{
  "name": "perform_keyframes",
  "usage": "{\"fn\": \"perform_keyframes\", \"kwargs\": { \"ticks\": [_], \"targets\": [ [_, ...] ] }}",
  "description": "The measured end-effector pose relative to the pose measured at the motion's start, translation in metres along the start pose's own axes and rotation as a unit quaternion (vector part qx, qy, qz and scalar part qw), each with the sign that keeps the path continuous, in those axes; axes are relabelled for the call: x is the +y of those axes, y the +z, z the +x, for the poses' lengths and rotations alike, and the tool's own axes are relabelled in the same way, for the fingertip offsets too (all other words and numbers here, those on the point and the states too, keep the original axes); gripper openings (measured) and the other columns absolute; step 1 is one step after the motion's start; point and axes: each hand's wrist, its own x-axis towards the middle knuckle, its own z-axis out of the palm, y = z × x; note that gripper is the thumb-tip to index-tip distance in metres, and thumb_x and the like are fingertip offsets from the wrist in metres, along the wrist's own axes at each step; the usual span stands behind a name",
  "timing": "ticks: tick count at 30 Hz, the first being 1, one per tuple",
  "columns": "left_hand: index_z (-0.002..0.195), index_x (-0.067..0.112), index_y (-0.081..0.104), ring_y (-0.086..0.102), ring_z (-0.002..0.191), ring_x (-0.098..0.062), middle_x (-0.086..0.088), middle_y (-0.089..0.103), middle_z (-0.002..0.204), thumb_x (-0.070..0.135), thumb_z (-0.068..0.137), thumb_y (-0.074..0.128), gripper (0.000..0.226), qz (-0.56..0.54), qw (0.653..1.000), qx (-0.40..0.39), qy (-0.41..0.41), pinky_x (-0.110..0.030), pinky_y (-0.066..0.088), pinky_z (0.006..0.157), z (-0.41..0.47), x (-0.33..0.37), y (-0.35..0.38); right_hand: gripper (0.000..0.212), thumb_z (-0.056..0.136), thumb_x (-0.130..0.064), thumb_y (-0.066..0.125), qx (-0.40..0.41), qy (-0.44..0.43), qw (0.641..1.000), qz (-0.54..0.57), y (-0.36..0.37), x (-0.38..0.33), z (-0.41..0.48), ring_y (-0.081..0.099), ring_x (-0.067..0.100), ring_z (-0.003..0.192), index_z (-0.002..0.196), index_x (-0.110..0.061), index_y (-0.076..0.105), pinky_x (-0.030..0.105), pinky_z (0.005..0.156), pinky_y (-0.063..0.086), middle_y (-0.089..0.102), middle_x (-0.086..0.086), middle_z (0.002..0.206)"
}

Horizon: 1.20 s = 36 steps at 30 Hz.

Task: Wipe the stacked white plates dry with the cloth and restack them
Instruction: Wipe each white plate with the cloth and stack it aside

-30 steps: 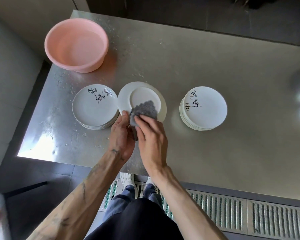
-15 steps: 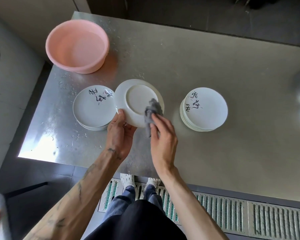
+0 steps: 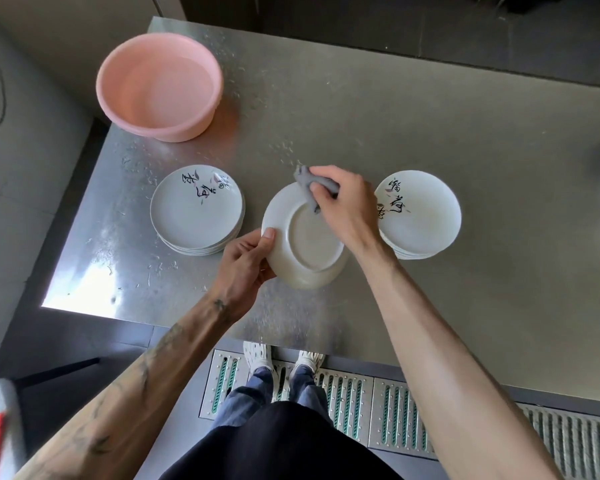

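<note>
Fingers of the right hand (image 3: pixel 347 209) pinch a small grey cloth (image 3: pixel 307 183) against the far rim of a plate (image 3: pixel 303 237), and the left hand (image 3: pixel 246 261) grips that plate's near-left edge, thumb on top. The plate is held bottom up and tilted, above the table (image 3: pixel 430 133), so its plain underside with the raised foot ring faces the camera.

Taking this plate as the landmark: just to its left sits one stack of plates (image 3: pixel 196 209), face up with black brush writing; just to its right, partly behind the right wrist, sits a second stack (image 3: pixel 421 213) with the same writing. Beyond the left stack stands a pink basin (image 3: pixel 160 86).

Judging by this, the job is mid-way: one plate is being dried on its back and must then join a stack. Which stack is dried and which is waiting cannot be told
</note>
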Motion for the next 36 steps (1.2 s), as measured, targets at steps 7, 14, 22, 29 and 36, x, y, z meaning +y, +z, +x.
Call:
{"fn": "perform_keyframes", "kwargs": {
  "ticks": [7,14,22,29,36],
  "targets": [
    [0.099,0.011,0.077,0.065,0.083,-0.018,-0.010,0.071,0.093,0.023,0.108,0.050,0.030,0.046,0.999,-0.022,0.014,-0.030,0.058,0.071,0.004,0.001,-0.004,0.030,0.092,-0.018,0.062,-0.073,-0.169,0.980,-0.072,0.023,-0.021,-0.025,0.062,0.018,0.105,0.117,-0.032,0.074,0.030,0.087,0.050,0.069,-0.010,0.117],
    [0.104,-0.003,0.072,0.061,0.082,-0.019,-0.011,0.067,0.087,0.026,0.107,0.055,0.034,0.159,0.983,-0.036,0.084,-0.043,0.058,0.075,0.002,0.005,-0.002,0.021,0.093,-0.022,0.064,0.011,0.075,0.997,0.001,-0.016,0.013,0.011,0.071,0.022,0.098,0.111,-0.023,0.076,0.031,0.083,0.054,0.078,-0.001,0.102],
    [0.092,0.009,0.064,0.047,0.054,-0.032,0.001,0.044,0.056,0.038,0.105,0.045,0.037,0.555,0.761,-0.024,0.335,-0.036,0.037,0.051,0.023,0.019,0.047,0.011,0.092,-0.021,0.075,0.045,0.245,0.928,0.276,-0.083,0.046,0.019,0.074,0.013,0.079,0.101,-0.015,0.074,0.033,0.073,0.062,0.077,0.004,0.089],
    [0.134,0.022,0.067,0.073,0.108,-0.026,0.005,0.069,0.134,0.028,0.107,0.055,0.030,0.615,0.651,-0.101,0.434,-0.046,0.061,0.067,0.044,0.009,0.098,0.009,0.090,-0.008,0.072,0.050,0.287,0.920,0.263,-0.140,0.087,0.009,0.066,0.017,0.071,0.099,-0.007,0.075,0.031,0.070,0.058,0.071,0.009,0.086],
    [0.123,0.007,0.073,0.071,0.114,-0.028,-0.009,0.071,0.131,0.013,0.098,0.070,0.026,0.631,0.575,-0.174,0.491,-0.046,0.063,0.081,0.069,-0.024,0.131,0.013,0.089,0.001,0.068,0.092,0.307,0.921,0.222,-0.152,0.134,-0.006,0.066,0.010,0.051,0.099,-0.006,0.068,0.020,0.046,0.050,0.071,0.005,0.077]
  ]
}}
